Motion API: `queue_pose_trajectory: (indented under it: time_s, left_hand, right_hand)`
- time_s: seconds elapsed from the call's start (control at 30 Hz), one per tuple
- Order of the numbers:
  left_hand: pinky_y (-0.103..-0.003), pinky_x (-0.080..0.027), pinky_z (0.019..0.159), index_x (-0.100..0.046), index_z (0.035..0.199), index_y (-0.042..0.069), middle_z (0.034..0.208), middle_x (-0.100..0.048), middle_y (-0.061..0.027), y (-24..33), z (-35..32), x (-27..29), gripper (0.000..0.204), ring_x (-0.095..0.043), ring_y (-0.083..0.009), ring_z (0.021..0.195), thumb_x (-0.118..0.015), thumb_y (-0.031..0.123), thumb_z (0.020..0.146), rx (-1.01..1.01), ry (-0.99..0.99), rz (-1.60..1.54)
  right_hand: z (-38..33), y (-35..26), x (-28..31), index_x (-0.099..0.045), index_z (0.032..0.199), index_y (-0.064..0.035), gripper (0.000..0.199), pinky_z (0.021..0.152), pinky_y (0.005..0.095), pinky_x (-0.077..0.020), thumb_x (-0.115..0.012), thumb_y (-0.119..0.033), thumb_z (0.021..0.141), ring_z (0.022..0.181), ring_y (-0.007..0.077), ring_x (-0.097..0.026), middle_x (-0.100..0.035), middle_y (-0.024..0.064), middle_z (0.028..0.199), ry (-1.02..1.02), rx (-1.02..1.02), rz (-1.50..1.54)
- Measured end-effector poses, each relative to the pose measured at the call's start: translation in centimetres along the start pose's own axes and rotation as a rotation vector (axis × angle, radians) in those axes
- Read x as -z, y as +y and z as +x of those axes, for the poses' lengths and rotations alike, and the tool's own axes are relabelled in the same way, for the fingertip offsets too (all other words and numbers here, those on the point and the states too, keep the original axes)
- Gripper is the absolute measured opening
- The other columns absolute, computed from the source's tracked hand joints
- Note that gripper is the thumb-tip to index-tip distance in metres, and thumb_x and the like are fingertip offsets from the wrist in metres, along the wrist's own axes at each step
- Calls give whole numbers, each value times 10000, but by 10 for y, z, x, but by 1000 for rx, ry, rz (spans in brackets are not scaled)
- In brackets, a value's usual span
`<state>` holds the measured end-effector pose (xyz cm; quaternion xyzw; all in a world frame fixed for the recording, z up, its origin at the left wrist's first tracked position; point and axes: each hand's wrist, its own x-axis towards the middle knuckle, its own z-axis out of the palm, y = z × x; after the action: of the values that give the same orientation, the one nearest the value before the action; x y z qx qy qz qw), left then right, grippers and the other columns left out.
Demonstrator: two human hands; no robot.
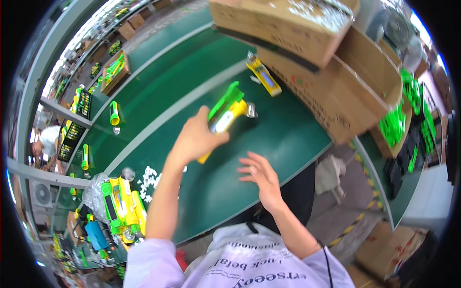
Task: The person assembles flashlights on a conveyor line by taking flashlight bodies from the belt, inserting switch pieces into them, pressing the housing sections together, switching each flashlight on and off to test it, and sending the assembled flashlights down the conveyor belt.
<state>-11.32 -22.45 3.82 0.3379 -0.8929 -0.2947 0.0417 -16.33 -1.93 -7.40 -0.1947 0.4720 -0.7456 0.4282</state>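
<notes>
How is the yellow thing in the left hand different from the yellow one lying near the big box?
The left hand grips the held yellow thing; the lying yellow thing rests on the green table. The held one has a green part beside its yellow; the lying one shows mostly yellow. The held one's shiny end points rightward, the lying one's leftward. Both have yellow bodies.

Work bench (283,125): green top, pale grey strip along it. Landmark: heap of small white parts (148,182), loose on the top.
- Yellow-and-green torches (124,201), several, bunched; left of and nearer than the heap.
- Plastic bag (93,194), clear, crumpled; left of the heap.
- Yellow torch (266,79), single; well apart, beyond and right of the heap.
- Far-lane torch (114,114), yellow and green; past the grey strip, beyond and left of the heap.
</notes>
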Motion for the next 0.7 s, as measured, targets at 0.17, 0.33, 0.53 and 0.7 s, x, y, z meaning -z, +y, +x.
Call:
queue_pose_trajectory:
  time_s: [0.17,0.33,0.53,0.7]
  left_hand:
    - [-471,-493,756,-477,1052,-45,1001,-601,-258,23,-115,-60,464,-625,-435,908,-734,221,772,51,11,97]
    - [-458,-495,829,-453,1220,-44,1151,-568,-263,15,-174,-76,520,-613,-430,1006,-698,211,839,-31,-15,46]
    - [-440,-509,829,-473,1257,-29,1062,-648,-253,4,-196,-64,399,-631,-445,954,-608,144,924,-39,-187,-209]
    - [-358,-517,869,-499,1259,-31,1109,-679,-203,-8,-202,-71,366,-682,-273,994,-611,92,932,-18,-53,-541]
  right_hand:
    - [-42,11,-24,-327,1471,-97,470,940,419,-515,-406,-300,1055,1177,196,-555,-504,73,1328,-184,-212,449]
    - [-87,37,-12,-338,1459,-108,480,909,399,-543,-474,-299,1041,1170,184,-554,-524,62,1303,-137,-273,439]
    - [-110,52,-8,-308,1471,-98,541,847,354,-581,-519,-309,1019,1159,191,-573,-531,75,1291,-203,-167,295]
    - [-111,40,-6,-347,1421,-52,542,734,328,-616,-546,-334,1003,1043,180,-638,-571,75,1202,-176,-175,275]
